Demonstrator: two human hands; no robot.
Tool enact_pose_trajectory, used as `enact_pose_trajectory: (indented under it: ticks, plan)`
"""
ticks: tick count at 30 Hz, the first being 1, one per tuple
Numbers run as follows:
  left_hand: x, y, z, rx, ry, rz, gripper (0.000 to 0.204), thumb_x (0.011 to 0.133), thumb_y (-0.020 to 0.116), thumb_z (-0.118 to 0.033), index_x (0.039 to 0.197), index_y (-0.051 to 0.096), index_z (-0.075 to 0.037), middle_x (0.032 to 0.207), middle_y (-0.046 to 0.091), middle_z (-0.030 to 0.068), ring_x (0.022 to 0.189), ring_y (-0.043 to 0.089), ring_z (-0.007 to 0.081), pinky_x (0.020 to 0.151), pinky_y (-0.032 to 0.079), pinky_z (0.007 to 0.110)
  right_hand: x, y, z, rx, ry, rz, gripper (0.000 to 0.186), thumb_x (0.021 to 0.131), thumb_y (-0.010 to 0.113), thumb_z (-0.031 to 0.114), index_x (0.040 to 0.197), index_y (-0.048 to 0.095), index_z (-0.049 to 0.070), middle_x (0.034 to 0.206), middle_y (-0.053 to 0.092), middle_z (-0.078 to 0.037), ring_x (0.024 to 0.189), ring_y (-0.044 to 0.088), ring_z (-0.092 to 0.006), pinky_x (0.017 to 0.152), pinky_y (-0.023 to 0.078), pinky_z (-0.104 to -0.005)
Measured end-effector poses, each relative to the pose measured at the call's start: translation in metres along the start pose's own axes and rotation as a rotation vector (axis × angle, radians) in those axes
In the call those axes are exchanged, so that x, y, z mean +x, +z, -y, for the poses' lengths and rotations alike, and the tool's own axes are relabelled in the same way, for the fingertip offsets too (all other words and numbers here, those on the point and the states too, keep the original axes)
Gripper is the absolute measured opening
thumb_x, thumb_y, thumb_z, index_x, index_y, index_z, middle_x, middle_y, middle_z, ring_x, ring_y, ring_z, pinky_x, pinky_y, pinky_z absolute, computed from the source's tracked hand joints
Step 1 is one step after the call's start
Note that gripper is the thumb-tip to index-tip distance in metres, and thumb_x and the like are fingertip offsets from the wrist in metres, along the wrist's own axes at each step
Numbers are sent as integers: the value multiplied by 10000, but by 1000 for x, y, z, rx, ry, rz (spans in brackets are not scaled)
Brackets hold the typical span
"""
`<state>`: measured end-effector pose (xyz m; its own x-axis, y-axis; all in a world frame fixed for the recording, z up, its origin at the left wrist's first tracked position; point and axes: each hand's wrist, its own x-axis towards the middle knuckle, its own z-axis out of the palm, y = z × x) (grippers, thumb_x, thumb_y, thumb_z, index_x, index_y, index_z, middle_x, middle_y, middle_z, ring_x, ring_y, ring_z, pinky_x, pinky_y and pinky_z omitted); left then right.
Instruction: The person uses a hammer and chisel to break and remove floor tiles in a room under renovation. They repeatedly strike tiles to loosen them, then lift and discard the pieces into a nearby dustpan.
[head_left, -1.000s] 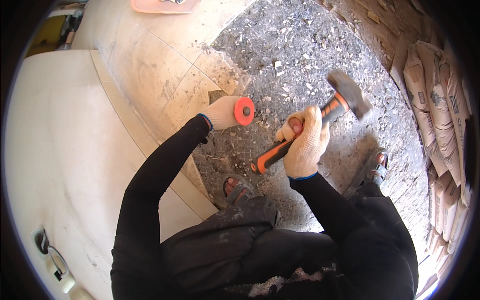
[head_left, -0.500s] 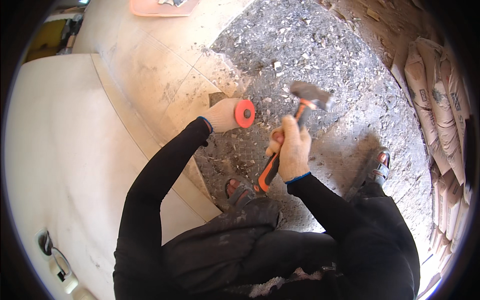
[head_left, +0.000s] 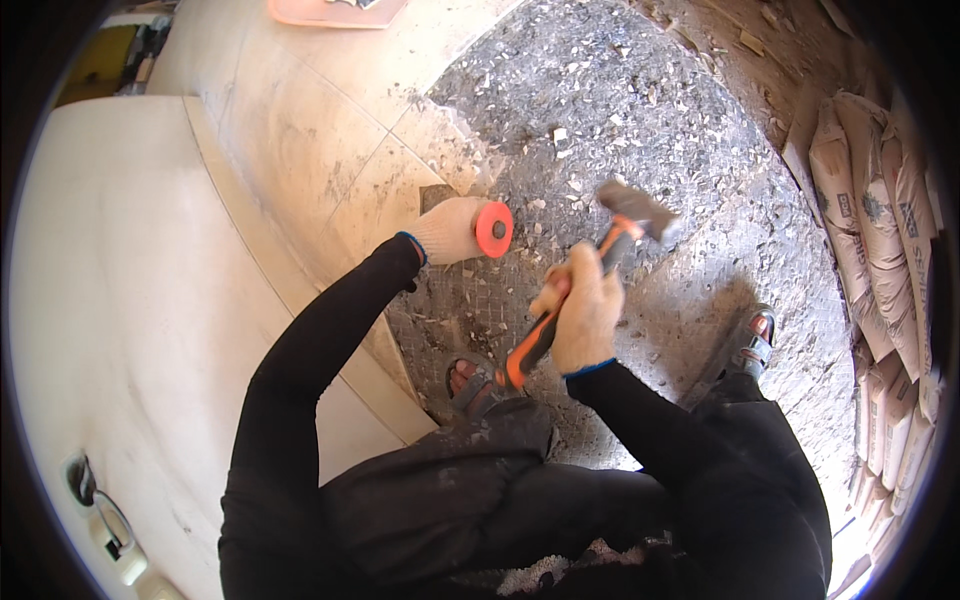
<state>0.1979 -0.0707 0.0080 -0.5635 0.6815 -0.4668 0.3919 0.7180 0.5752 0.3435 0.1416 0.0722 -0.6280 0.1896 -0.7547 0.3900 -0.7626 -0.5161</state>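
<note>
My gloved left hand (head_left: pixel 450 230) is wrapped round a chisel (head_left: pixel 495 229) with a round red hand guard; the steel striking end shows in the middle of the guard. Its lower part is hidden behind my hand, above the border of the tiles and the broken floor. In my gloved right hand (head_left: pixel 588 310) is a hammer (head_left: pixel 530 350) with an orange and black handle. The hammer's dark head (head_left: pixel 637 208) is raised to the right of the chisel, apart from it, and slightly blurred.
Cream floor tiles (head_left: pixel 340 130) lie at left, rubble-strewn bare floor (head_left: pixel 590 90) at right. A white panel (head_left: pixel 120 280) fills the left side. Several paper sacks (head_left: pixel 868 220) are stacked at right. A pinkish tub (head_left: pixel 340 12) stands at the far edge. My sandalled feet (head_left: pixel 465 380) flank the work.
The hammer and my right hand have shifted slightly right and nearer to me. My left hand and the chisel have stayed almost in place.
</note>
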Motion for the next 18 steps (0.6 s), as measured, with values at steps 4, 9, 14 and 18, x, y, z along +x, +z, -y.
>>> enact_pose_trajectory:
  ticks: [4, 9, 14, 18]
  plan:
    - [-3, -2, -7, 66, 20, -88, 351, 910, 781, -288, 1166, 701, -61, 1144, 734, 198, 1106, 688, 426, 949, 560, 500, -1, 10, -15, 93, -156, -59, 223, 1084, 582, 298, 1088, 507, 88, 765, 540, -13, 547, 484, -116, 529, 487, -368]
    - [1, 3, -13, 219, 26, -106, 333, 908, 780, -303, 1131, 700, -69, 1107, 729, 189, 1082, 687, 418, 934, 557, 506, -31, 3, -56, -140, 492, 142, 193, 1065, 622, 274, 1060, 498, 126, 759, 526, -10, 508, 436, -105, 514, 460, -357]
    - [1, 0, -15, 251, -13, -89, 311, 913, 766, -299, 1103, 691, -64, 1077, 724, 180, 1065, 685, 419, 925, 556, 511, -3, -3, -20, 9, 302, 27, 230, 1055, 632, 277, 1004, 466, 127, 765, 534, -19, 507, 444, -105, 480, 436, -353]
    - [-5, -1, -20, 242, -23, -120, 309, 924, 753, -304, 1106, 688, -63, 1063, 726, 178, 1055, 689, 420, 921, 557, 512, 1, 15, -11, 194, -140, -129, 227, 1052, 622, 273, 981, 461, 131, 774, 541, -16, 515, 451, -101, 482, 435, -344]
